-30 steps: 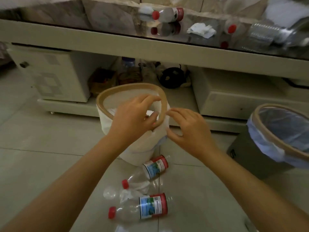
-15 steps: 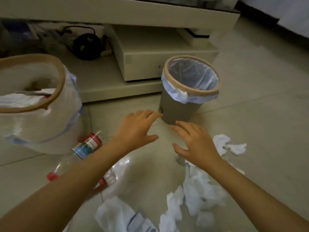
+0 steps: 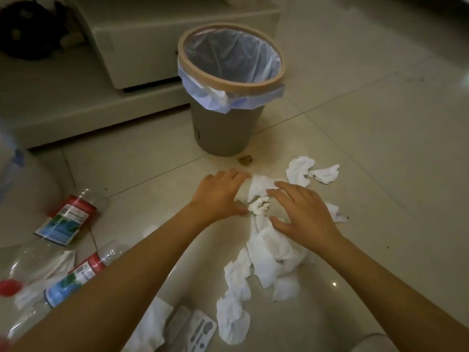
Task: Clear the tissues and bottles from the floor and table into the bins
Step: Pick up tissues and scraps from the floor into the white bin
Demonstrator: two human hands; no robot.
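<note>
Crumpled white tissues (image 3: 269, 252) lie scattered on the tiled floor in front of a grey bin (image 3: 223, 128) lined with a pale plastic bag. My left hand (image 3: 218, 196) and my right hand (image 3: 302, 214) hover low over the far end of the tissue pile, fingers spread, on either side of a small tissue wad (image 3: 258, 205). Neither hand holds anything. Two more tissues (image 3: 312, 171) lie further right. Clear plastic bottles with red caps and labels (image 3: 68, 219) (image 3: 73, 278) lie on the floor at the left.
A white bin (image 3: 22, 199) stands at the left edge, mostly out of frame. A cream low cabinet (image 3: 142, 41) rises behind the grey bin. A flat white packet (image 3: 200, 331) lies near the bottom. A small brown scrap (image 3: 245, 159) sits by the grey bin.
My view has swung right and down from the white bin to the grey bin. Both hands left the white bin's rim and dropped toward the tissue pile on the floor.
</note>
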